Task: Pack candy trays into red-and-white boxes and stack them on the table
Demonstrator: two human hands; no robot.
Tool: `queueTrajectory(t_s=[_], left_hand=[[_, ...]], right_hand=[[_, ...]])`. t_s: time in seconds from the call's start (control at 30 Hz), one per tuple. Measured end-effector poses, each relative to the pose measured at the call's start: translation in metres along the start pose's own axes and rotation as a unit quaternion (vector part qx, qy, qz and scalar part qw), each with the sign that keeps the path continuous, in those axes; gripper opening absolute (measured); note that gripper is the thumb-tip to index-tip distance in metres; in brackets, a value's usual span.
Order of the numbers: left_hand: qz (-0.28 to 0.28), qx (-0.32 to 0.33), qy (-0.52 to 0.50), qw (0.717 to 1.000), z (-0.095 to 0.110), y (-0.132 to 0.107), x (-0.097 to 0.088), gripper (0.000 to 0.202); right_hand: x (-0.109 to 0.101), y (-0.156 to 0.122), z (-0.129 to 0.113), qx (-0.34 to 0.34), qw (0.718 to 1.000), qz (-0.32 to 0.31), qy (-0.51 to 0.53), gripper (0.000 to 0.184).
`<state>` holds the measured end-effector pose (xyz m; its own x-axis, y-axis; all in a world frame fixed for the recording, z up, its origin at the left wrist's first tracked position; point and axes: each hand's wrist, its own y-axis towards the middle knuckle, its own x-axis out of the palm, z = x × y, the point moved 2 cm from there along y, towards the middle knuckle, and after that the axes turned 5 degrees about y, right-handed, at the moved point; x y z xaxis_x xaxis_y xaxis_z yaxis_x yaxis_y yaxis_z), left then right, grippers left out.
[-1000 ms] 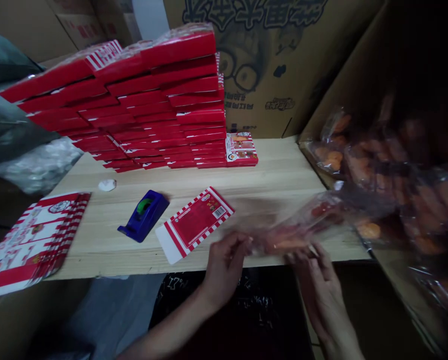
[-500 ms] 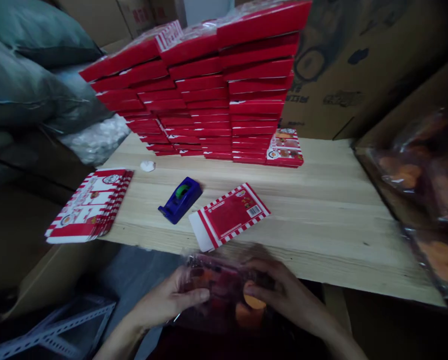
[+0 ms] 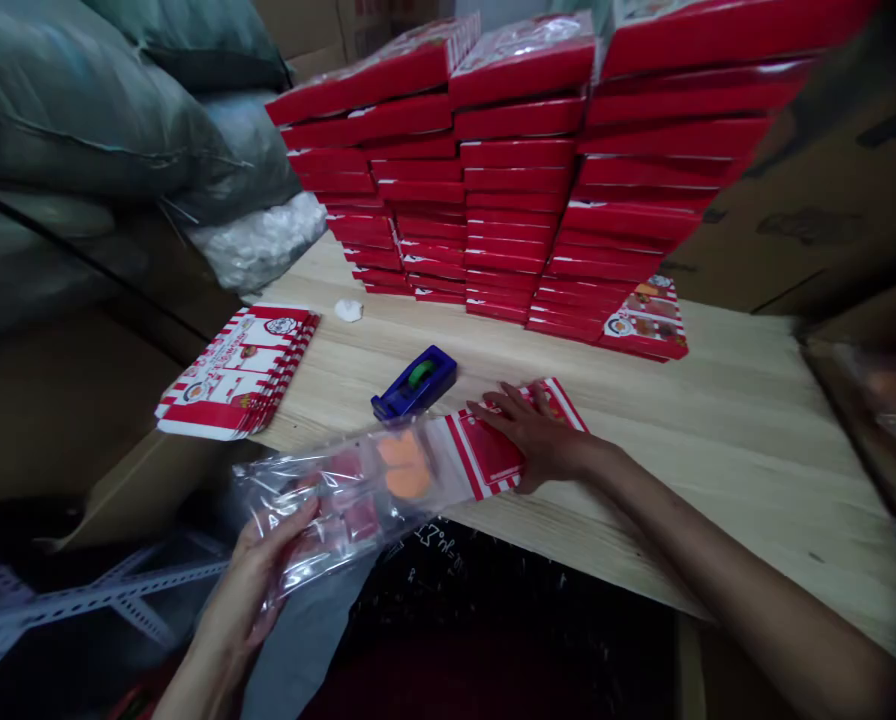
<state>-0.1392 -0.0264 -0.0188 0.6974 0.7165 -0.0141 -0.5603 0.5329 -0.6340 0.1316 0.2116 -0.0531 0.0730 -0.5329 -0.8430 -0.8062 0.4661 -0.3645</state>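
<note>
In the head view my left hand (image 3: 264,560) is closed on the left end of a clear plastic bag (image 3: 354,505), thumb on top. Inside the bag are orange round pieces and pinkish-red pieces. The bag is held tilted over the table's front edge. Its right end meets the white end flap of a red-and-white striped box (image 3: 485,455), which looks flat on the table. My right hand (image 3: 542,435) grips the box from above, fingers over its far side and thumb toward the near side. A blue tape dispenser (image 3: 416,383) with green tape stands just behind the bag.
A tall stack of red boxes (image 3: 523,200) rises at the table's back, one box (image 3: 650,325) beside its foot. Striped flat cartons (image 3: 238,370) are piled at the left edge. A white scrap (image 3: 348,310) lies behind the dispenser. Large sacks (image 3: 95,130) fill the left.
The bag has moved from both hands, low in front of me, up and left to the box. My right hand has let go of it and taken hold of the box. The view has shifted.
</note>
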Motion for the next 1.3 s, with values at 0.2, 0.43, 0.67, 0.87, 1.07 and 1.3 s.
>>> queueTrajectory(t_s=[0.2,0.43,0.67,0.87,1.07,1.3], left_hand=[[-0.147,-0.051,0.06,0.986,0.001,0.015,0.007,0.052],[-0.211,0.008,0.079,0.974,-0.014,0.035,0.036,0.046],[-0.175,0.091,0.103,0.975,-0.024,0.032,0.056,0.048],[-0.146,0.197,0.22,0.944,-0.006,0.025,0.061,0.037],[-0.117,0.249,0.269,0.923,0.0,0.025,0.065,0.038],[-0.149,0.222,0.249,0.931,0.006,0.035,0.064,0.04]], right_hand=[[0.024,-0.042,0.0,-0.025,0.999,0.022,0.04,0.133],[0.046,-0.088,-0.011,-0.026,0.994,0.056,0.085,0.132],[0.063,-0.107,-0.02,-0.002,0.991,0.109,0.079,0.131],[0.069,-0.106,-0.021,-0.009,0.989,0.127,0.071,0.125],[0.07,-0.104,-0.024,-0.011,0.986,0.15,0.069,0.121],[0.065,-0.107,-0.021,-0.031,0.987,0.136,0.086,0.12]])
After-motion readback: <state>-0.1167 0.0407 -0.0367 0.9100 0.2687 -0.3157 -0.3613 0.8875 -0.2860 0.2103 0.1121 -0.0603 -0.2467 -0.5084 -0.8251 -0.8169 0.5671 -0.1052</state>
